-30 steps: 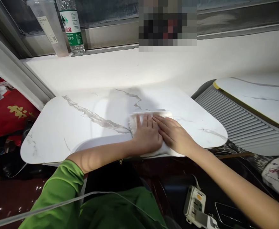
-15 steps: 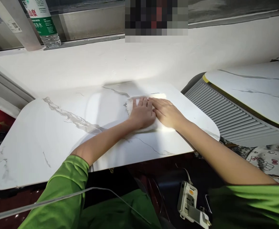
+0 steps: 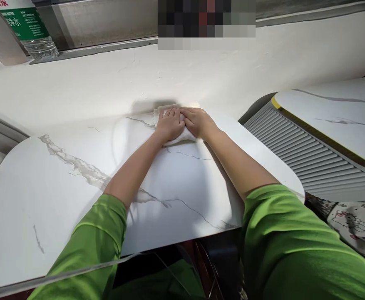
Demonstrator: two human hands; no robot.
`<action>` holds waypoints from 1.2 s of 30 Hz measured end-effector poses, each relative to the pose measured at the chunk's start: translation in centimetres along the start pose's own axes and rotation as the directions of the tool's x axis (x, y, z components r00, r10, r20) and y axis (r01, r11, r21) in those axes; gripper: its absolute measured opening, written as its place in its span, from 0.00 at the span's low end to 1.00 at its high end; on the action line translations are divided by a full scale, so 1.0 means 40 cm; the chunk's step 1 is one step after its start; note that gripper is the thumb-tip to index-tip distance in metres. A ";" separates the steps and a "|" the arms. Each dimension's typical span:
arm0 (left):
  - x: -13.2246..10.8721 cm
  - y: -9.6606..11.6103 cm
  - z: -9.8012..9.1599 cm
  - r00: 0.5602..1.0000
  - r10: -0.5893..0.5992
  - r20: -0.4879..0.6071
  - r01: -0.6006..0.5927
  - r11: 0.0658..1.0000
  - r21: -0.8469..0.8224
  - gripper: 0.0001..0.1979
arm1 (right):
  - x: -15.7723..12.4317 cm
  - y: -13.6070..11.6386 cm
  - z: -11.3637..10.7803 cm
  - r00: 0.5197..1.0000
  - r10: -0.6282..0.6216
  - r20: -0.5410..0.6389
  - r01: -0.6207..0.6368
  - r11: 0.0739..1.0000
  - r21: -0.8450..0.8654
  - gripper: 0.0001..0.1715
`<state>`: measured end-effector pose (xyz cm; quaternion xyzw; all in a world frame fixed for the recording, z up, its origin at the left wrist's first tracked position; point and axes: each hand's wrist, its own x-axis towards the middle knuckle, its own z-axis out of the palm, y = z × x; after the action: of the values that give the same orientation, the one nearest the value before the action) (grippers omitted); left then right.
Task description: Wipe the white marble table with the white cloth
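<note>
A folded white cloth [image 3: 186, 136] lies on the white, grey-veined tabletop [image 3: 176, 179], close to the wall at the table's far edge. My left hand [image 3: 170, 125] rests on its left part, palm down with fingers stretched forward and slightly spread. Beside it, my right hand [image 3: 198, 121] presses flat on the cloth's right side, its fingertips touching the left hand's fingers. Both hands cover much of the cloth; its left and near edges show.
A water bottle [image 3: 38, 35] with a green label stands on the window ledge at upper left. To the right is a second marbled top [image 3: 341, 108] over a ribbed grey side [image 3: 313, 154]. A pale cable [image 3: 85, 271] crosses the lower left.
Both hands have slid the cloth forward across the tabletop to its far edge, against the wall. My arms are stretched further out, and the view has shifted a little.
</note>
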<state>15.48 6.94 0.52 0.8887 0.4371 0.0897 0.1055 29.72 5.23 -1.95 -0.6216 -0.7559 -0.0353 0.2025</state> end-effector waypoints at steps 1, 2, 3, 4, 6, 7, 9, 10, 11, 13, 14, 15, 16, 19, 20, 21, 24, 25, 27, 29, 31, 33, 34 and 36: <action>-0.004 0.000 0.000 1.000 -0.003 0.002 0.003 1.000 0.001 0.29 | -0.003 -0.001 0.001 1.000 0.002 -0.003 -0.002 1.000 -0.009 0.32; -0.010 0.001 -0.001 1.000 -0.006 0.007 0.006 1.000 0.004 0.29 | -0.008 -0.004 0.000 1.000 -0.002 -0.003 0.002 1.000 -0.019 0.32; -0.019 0.003 -0.002 1.000 -0.009 0.013 0.008 1.000 0.007 0.29 | -0.015 -0.008 -0.001 1.000 -0.009 0.000 0.009 1.000 -0.028 0.32; -0.030 0.004 -0.004 1.000 -0.011 0.021 0.011 1.000 0.013 0.29 | -0.022 -0.015 -0.003 1.000 -0.018 0.005 0.018 0.999 -0.036 0.32; -0.060 0.007 -0.009 0.999 -0.019 0.037 0.018 0.999 0.032 0.29 | -0.039 -0.035 -0.008 0.999 -0.031 0.015 0.032 0.998 -0.049 0.32; -0.078 0.009 -0.011 0.999 -0.022 0.042 0.020 0.999 0.042 0.29 | -0.051 -0.049 -0.012 0.999 -0.035 0.019 0.036 0.998 -0.053 0.32; -0.123 0.012 -0.018 0.999 -0.020 0.047 0.017 0.998 0.057 0.29 | -0.082 -0.086 -0.020 0.999 -0.037 0.028 0.039 0.998 -0.058 0.32; -0.150 0.014 -0.021 0.999 -0.013 0.048 0.010 0.998 0.061 0.29 | -0.103 -0.109 -0.024 0.999 -0.035 0.029 0.037 0.998 -0.060 0.32; -0.181 0.016 -0.023 0.999 -0.004 0.051 0.000 0.998 0.063 0.29 | -0.127 -0.133 -0.029 0.999 -0.033 0.027 0.034 0.997 -0.063 0.32; -0.254 0.023 -0.028 0.998 0.022 0.052 -0.025 0.998 0.064 0.29 | -0.187 -0.188 -0.041 0.999 -0.032 0.015 0.033 0.997 -0.067 0.32; -0.295 0.027 -0.030 0.998 0.036 0.047 -0.039 0.997 0.065 0.29 | -0.220 -0.217 -0.048 0.999 -0.037 0.010 0.038 0.997 -0.066 0.32; -0.338 0.031 -0.031 0.998 0.048 0.040 -0.051 0.997 0.065 0.29 | -0.255 -0.247 -0.056 0.999 -0.048 0.007 0.048 0.997 -0.063 0.32; -0.383 0.035 -0.031 0.998 0.056 0.031 -0.058 0.996 0.066 0.29 | -0.290 -0.277 -0.065 0.998 -0.062 0.007 0.062 0.996 -0.058 0.32; -0.513 0.044 -0.030 0.998 0.062 0.002 -0.062 0.996 0.071 0.28 | -0.385 -0.364 -0.090 0.993 -0.119 0.011 0.119 0.992 -0.039 0.32; -0.551 0.046 -0.029 0.998 0.064 -0.009 -0.064 0.995 0.074 0.28 | -0.411 -0.388 -0.097 0.991 -0.137 0.011 0.137 0.990 -0.035 0.32; -0.584 0.046 -0.028 0.997 0.069 -0.023 -0.067 0.995 0.075 0.28 | -0.432 -0.410 -0.102 0.988 -0.152 0.013 0.152 0.988 -0.032 0.32; -0.649 0.045 -0.029 0.995 0.086 -0.049 -0.082 0.994 0.076 0.27 | -0.470 -0.455 -0.112 0.984 -0.178 0.020 0.179 0.983 -0.027 0.31; -0.659 0.044 -0.029 0.995 0.083 -0.046 -0.080 0.994 0.074 0.27 | -0.474 -0.462 -0.112 0.983 -0.182 0.023 0.183 0.983 -0.025 0.31; -0.663 0.042 -0.031 0.997 0.065 -0.030 -0.063 0.995 0.072 0.28 | -0.471 -0.467 -0.111 0.983 -0.184 0.028 0.184 0.983 -0.017 0.31; -0.652 0.037 -0.033 0.999 0.047 -0.024 -0.045 0.996 0.071 0.28 | -0.455 -0.464 -0.107 0.983 -0.179 0.031 0.180 0.984 -0.002 0.32; -0.625 0.025 -0.036 0.999 0.040 -0.035 -0.037 0.997 0.072 0.27 | -0.425 -0.456 -0.097 0.986 -0.166 0.032 0.166 0.986 0.011 0.32; -0.584 0.002 -0.041 0.998 0.035 -0.043 -0.032 0.996 0.079 0.27 | -0.380 -0.444 -0.082 0.989 -0.141 0.035 0.140 0.990 0.022 0.32; -0.558 -0.013 -0.045 0.999 0.029 -0.043 -0.025 0.996 0.083 0.27 | -0.351 -0.437 -0.073 0.991 -0.127 0.037 0.126 0.992 0.028 0.32; -0.497 -0.049 -0.055 0.999 0.003 -0.034 0.000 0.996 0.091 0.27 | -0.282 -0.419 -0.049 0.993 -0.109 0.040 0.107 0.993 0.041 0.32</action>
<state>1.47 -7.48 0.76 0.8914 0.4416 0.0847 0.0574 15.86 -9.57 -0.79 -0.5763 -0.7931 -0.0183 0.1963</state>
